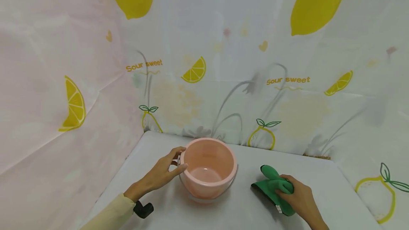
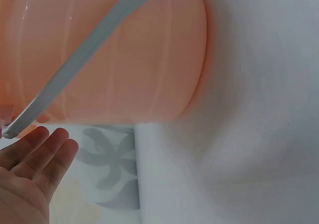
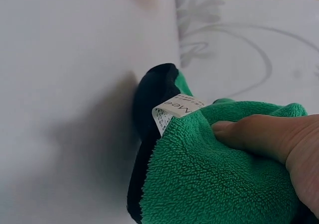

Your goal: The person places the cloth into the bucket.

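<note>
A pink bucket [image 1: 208,184] with a pale wire-like handle [image 2: 82,59] stands upright on the white table, its inside bare in the head view. At its left rim my left hand [image 1: 166,168] touches with thumb and forefinger spread; the other fingers extend beside the handle's end in the left wrist view. To the bucket's right, my right hand [image 1: 300,194] grips a bunched green cleaning cloth [image 1: 271,187] with a dark edge, thumb pressed into its pile. A white printed tag [image 3: 178,107] sticks out from the cloth, which hangs close over the table in the right wrist view.
The white table [image 1: 243,212] ends at a hanging sheet [image 1: 236,45] printed with lemons behind and on both sides. A black strap piece [image 1: 143,209] sits at my left wrist.
</note>
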Demonstrator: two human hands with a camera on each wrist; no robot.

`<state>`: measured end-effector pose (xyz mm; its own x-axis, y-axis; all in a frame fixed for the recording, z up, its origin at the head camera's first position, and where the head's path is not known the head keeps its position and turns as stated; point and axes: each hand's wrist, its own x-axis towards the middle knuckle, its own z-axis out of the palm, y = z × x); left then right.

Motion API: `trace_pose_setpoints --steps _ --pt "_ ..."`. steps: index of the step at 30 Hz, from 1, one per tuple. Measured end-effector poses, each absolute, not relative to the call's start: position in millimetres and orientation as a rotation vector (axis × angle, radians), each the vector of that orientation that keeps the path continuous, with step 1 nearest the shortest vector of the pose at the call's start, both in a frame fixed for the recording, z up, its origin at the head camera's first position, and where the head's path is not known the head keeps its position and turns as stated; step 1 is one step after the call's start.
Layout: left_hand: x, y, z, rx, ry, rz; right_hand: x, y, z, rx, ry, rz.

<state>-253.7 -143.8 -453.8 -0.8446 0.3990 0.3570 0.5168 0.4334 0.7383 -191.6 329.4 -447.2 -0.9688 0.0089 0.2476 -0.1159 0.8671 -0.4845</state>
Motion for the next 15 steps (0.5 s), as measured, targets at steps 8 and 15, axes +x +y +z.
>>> trace_pose_setpoints --steps 8,15 --pt "-253 -144 -454 -0.809 -2.575 -1.399 -191 326 -432 0.164 -2.69 0.709" --pt "-253 -145 -454 -0.815 -2.574 -1.44 -194 322 -423 0.181 -2.651 0.702"
